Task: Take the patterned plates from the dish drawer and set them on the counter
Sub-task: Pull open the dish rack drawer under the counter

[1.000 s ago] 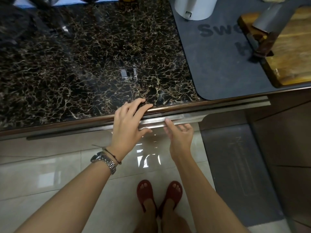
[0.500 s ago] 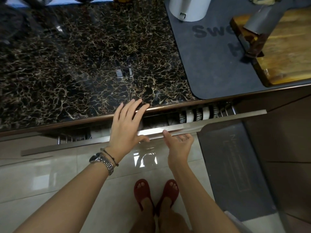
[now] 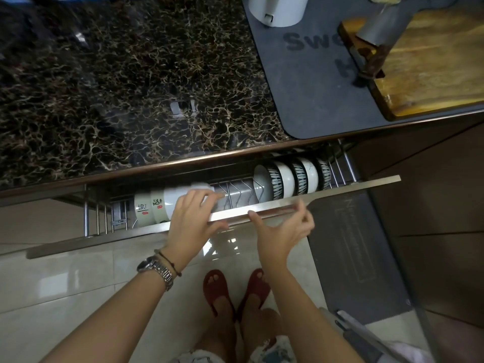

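Observation:
The dish drawer [image 3: 340,189] stands partly pulled out under the dark marble counter [image 3: 131,87]. In its wire rack, on the right, several black-and-white striped dishes [image 3: 288,179] stand on edge. On the left stand white dishes with black calligraphy [image 3: 149,208]. My left hand [image 3: 191,221] grips the drawer's metal front edge, fingers over the top and across the white dishes, thumb underneath. My right hand [image 3: 282,226] is palm up beside it, fingers curled onto the same edge.
A grey mat [image 3: 301,87] covers the counter's right part, with a white container [image 3: 277,9], a wooden cutting board [image 3: 432,61] and a cleaver [image 3: 377,35] on it. A dark floor mat [image 3: 353,258] lies to the right of my feet in red sandals.
The drawer has slid out toward me from shut to partly pulled out, uncovering the dishes. Both hands moved back with its front edge; my left hand left the counter rim.

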`<action>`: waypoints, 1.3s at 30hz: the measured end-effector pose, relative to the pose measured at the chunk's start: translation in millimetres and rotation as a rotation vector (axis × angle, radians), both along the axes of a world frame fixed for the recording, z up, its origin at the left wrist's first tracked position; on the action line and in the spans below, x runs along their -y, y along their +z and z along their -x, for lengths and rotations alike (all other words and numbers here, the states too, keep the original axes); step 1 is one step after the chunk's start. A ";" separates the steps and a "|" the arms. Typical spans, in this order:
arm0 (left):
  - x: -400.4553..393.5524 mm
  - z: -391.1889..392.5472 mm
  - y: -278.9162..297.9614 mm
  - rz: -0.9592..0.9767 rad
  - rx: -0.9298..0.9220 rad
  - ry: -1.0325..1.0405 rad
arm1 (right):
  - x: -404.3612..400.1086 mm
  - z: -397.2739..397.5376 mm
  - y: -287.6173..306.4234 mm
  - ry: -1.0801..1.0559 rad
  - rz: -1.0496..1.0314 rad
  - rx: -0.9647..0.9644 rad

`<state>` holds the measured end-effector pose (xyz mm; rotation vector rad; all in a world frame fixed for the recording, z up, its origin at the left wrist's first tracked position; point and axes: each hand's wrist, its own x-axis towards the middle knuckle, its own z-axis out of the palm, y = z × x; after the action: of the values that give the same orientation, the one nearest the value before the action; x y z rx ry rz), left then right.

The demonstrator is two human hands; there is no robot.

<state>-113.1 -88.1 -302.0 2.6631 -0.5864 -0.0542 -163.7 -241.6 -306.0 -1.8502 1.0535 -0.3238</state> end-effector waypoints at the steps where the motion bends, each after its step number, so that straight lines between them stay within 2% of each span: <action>1: -0.1 3.0 -0.6 0.033 -0.038 0.008 | 7.4 2.1 -0.2 0.132 0.155 -0.044; 2: 0.4 5.7 -0.6 0.064 -0.074 0.022 | 15.8 3.5 -0.8 0.277 0.254 -0.079; 4: 1.6 11.6 0.3 0.120 -0.124 0.059 | 34.0 4.9 -1.8 0.488 0.321 -0.122; 8: 2.2 21.4 2.1 0.171 -0.144 0.114 | 57.5 5.4 -4.1 0.626 0.370 -0.124; 21: -1.5 45.5 7.3 0.182 -0.362 0.120 | 88.4 26.3 10.3 0.786 0.257 -0.192; 39: 3.9 95.7 23.5 0.101 -0.583 0.038 | 97.6 91.6 14.5 0.888 0.305 -0.392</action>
<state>-208.8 -92.0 -278.5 2.3881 -0.3312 -0.7382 -255.2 -339.2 -291.5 -2.5152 0.3328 0.4430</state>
